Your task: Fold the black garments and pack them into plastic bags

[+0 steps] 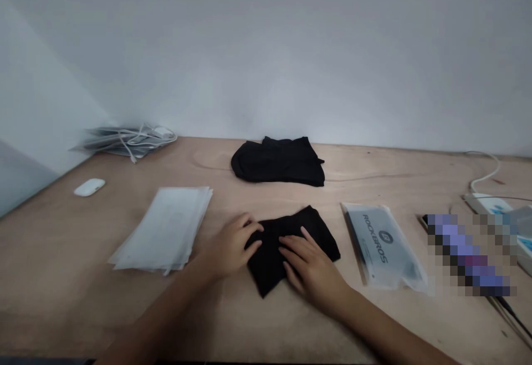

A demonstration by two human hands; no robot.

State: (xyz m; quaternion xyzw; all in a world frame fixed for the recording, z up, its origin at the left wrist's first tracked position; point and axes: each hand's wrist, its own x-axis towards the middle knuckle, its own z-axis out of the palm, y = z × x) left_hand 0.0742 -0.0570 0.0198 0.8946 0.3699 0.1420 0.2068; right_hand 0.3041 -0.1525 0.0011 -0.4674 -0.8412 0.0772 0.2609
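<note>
A black cloth piece (pixel 272 268), which looks like a folded sock, lies bent on the wooden table between my hands. My left hand (pixel 235 246) touches its left edge with the fingers curved and apart. Across its middle rests my right hand (pixel 310 271), fingers spread over the fabric. Farther back, more black folded cloth (pixel 278 161) lies flat near the wall. On the left is a stack of frosted plastic bags (pixel 164 229). To the right sits a frosted ROCKBROS package (pixel 384 246) with something inside.
White cables lie on grey bags (pixel 124 140) at the back left, with a small white case (pixel 90 187) nearer. A pixelated device (pixel 465 257), a power strip (pixel 492 204) and cords occupy the right side of the table (pixel 233 320).
</note>
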